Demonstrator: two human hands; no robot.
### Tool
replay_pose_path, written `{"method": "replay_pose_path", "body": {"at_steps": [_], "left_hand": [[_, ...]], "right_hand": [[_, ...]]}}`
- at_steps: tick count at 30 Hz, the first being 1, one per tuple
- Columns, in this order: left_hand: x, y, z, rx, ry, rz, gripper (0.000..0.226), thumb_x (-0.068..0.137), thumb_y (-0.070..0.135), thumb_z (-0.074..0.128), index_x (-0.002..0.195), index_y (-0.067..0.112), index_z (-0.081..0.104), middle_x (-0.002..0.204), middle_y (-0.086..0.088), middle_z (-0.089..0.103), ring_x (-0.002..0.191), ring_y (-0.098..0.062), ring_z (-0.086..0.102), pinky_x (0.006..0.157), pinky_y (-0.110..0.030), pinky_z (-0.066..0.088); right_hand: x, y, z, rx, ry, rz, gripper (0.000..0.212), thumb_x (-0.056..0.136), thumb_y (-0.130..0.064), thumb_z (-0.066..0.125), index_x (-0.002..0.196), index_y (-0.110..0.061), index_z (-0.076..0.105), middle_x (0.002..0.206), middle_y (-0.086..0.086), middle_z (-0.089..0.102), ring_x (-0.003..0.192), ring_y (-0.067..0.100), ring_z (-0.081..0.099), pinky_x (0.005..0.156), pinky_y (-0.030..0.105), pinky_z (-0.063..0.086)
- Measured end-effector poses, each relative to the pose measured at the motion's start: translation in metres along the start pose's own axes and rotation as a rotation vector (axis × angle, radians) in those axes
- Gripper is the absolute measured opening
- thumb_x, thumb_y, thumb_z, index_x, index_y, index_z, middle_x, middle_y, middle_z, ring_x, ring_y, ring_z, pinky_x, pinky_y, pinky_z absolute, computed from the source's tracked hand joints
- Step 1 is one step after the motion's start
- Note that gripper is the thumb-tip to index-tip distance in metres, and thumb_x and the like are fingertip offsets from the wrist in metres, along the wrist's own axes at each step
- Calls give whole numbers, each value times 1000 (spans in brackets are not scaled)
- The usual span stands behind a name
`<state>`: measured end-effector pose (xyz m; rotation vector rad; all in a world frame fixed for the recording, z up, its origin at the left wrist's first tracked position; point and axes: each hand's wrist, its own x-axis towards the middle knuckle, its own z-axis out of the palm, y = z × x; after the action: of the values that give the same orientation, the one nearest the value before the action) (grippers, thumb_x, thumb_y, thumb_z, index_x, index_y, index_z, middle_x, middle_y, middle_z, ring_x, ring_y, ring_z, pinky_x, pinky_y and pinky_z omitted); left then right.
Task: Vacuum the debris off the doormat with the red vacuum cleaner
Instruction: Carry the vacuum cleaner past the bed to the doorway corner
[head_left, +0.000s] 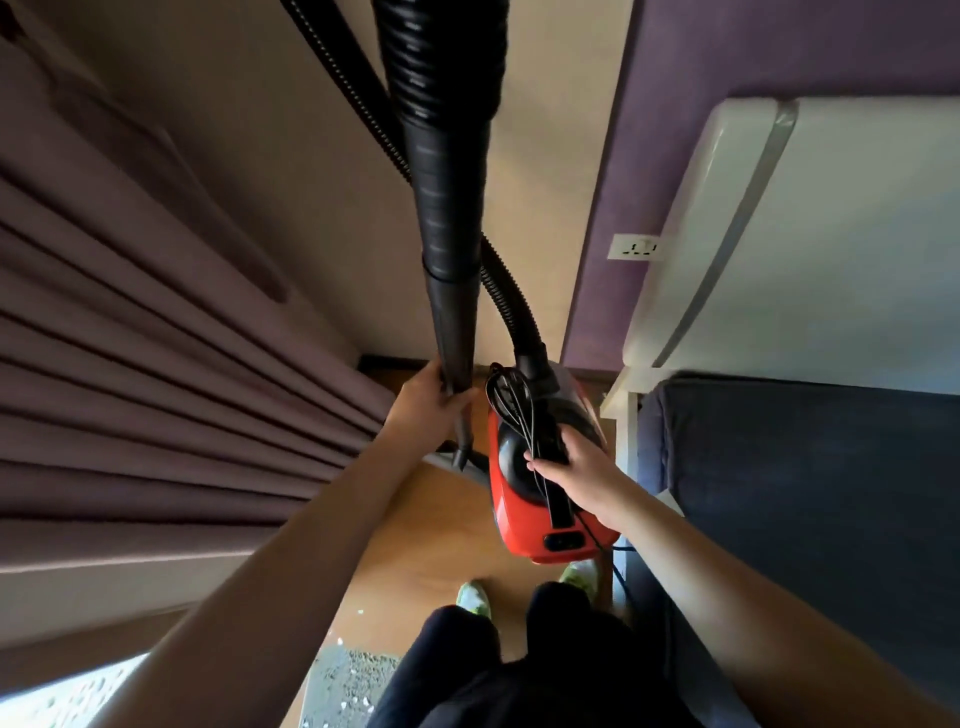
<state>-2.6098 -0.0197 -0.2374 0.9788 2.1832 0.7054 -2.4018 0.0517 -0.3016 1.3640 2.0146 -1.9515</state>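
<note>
Far left hangs a pleated mauve fabric curtain (156, 364), soft and ribbed in long folds. Beside it the left hand (434, 397) has its fingers (457, 400) wrapped around the smooth black plastic vacuum tube (449, 322), whose long axis runs upright from the floor toward the camera, with a ribbed black hose (511, 306) looping behind it. Just right, the right hand (576, 467) curls over the black carry handle and bundled cord on the glossy red plastic vacuum cleaner (524, 525), which stands on the tan wooden floor (431, 519) ahead of the feet. The speckled grey doormat (353, 680), coarse and strewn with pale crumbs, lies low in view, nearer the body than both hands and toward the left-hand side. In my judgement the nozzle must swing back toward the body. A dark blue fabric sofa (805, 493) sits at right.
</note>
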Motion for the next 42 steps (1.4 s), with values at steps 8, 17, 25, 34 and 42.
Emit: {"method": "replay_pose_path", "body": {"at_steps": [8, 17, 25, 34, 42], "left_hand": [[65, -32, 7, 16, -46, 22, 27, 95, 17, 63, 121, 16, 61, 108, 11, 62, 102, -5, 55, 92, -18, 38], [144, -116, 72, 66, -100, 84, 30, 95, 20, 62, 123, 9, 59, 112, 0, 64, 104, -9, 57, 90, -17, 39], [187, -173, 115, 54, -70, 78, 21, 96, 16, 60, 117, 15, 61, 100, 19, 56, 89, 15, 54, 81, 6, 33], [216, -214, 167, 9, 36, 63, 28, 96, 21, 63, 123, 17, 59, 95, 26, 55, 83, 31, 49, 72, 8, 35], [247, -226, 181, 27, 160, 77, 27, 96, 26, 63, 119, 14, 55, 100, 11, 57, 81, 9, 52, 66, 6, 37]], "right_hand": [[76, 20, 2, 216, -12, 160, 28, 88, -11, 64, 115, -15, 58, 104, 5, 71, 104, 20, 67, 96, 35, 48], [189, 112, 55, 262, 26, 275, 38, 83, -4, 49, 106, -34, 54, 102, 1, 71, 104, 18, 66, 103, 45, 46], [258, 203, 89, 219, 19, 351, 47, 89, 1, 45, 126, -27, 45, 117, 10, 59, 111, 27, 57, 95, 39, 47], [294, 292, 113, 82, 24, 430, 44, 96, -10, 43, 134, -34, 38, 117, 11, 59, 98, 28, 61, 88, 44, 52], [316, 330, 129, 40, 24, 454, 50, 98, -13, 43, 141, -35, 31, 107, 12, 59, 86, 27, 62, 77, 38, 51]]}}
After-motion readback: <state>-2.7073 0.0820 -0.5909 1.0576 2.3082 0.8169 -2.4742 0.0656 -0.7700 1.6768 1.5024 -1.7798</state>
